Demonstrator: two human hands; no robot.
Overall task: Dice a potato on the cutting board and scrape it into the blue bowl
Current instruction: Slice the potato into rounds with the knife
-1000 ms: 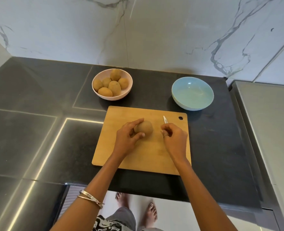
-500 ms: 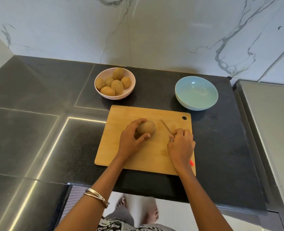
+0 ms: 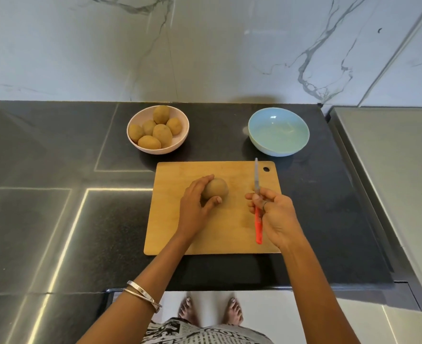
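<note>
While resting whole on the cutting board [image 3: 180, 234], potato [image 3: 216, 187] cupped by curled left hand [image 3: 194, 207]. Knife [image 3: 257, 202] pinched in right hand [image 3: 275, 216], blade pointing toward blue bowl [image 3: 278, 131] on counter [image 3: 316, 207]. Pink bowl [image 3: 158, 129] of potatoes farther left.

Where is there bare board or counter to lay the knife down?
Bare board lies between the potato and the knife, and along the cutting board's near edge. Dark counter is free left of the board and between the pink bowl and blue bowl. The board's middle is crowded by both hands.
</note>
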